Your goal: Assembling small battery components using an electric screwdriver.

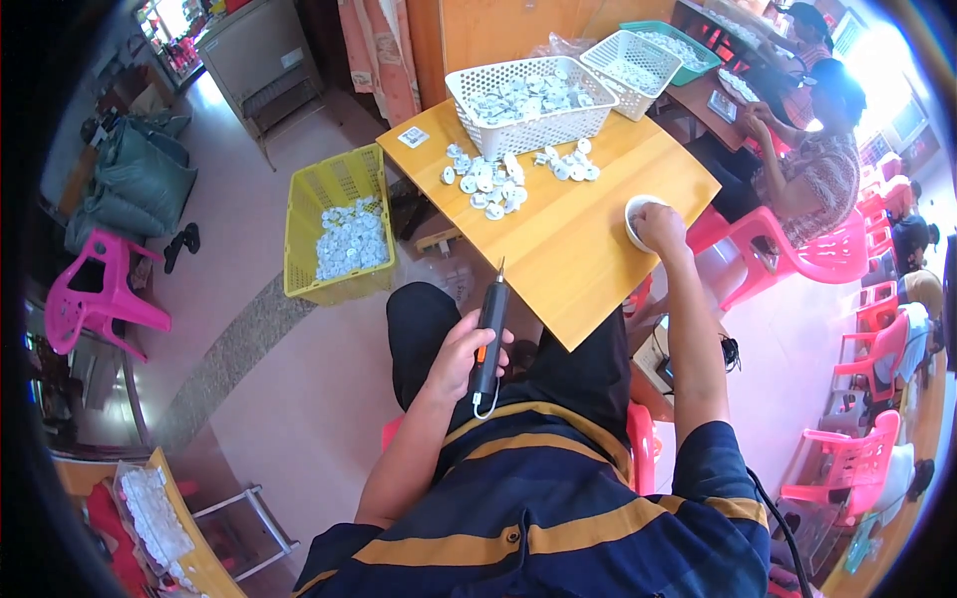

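Note:
My left hand is wrapped round a black electric screwdriver with an orange switch, its bit pointing up and away from me. My right hand reaches into a small white bowl on the right side of the wooden table. Its fingertips are down inside the bowl, so what they touch is hidden. Small round white plastic parts lie in a loose heap at the table's left, and a smaller group lies beside it. Behind them a white perforated basket holds many more.
On the floor at left stands a yellow crate partly filled with white parts. Another white basket and a green basket are at the back right. A person sits nearby on a pink chair. Another pink chair stands far left.

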The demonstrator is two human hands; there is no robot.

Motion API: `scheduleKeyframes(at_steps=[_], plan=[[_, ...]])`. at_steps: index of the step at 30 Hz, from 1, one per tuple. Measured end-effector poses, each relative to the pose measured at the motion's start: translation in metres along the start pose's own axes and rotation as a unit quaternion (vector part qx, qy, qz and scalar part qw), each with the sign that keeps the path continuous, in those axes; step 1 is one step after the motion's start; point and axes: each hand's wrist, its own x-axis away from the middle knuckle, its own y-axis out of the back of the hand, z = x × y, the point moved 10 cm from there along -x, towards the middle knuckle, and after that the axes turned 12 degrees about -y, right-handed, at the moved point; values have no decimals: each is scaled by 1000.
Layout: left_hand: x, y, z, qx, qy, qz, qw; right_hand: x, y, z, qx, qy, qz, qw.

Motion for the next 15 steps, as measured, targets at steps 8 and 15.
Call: scheduleKeyframes(at_steps=[8, 15], plan=[[0, -1, 0, -5, 0, 0, 1000, 2, 16, 1, -39, 5, -66, 997], [0, -3, -1, 0, -1, 5, 1000, 23, 47, 5, -183, 6, -122, 975]])
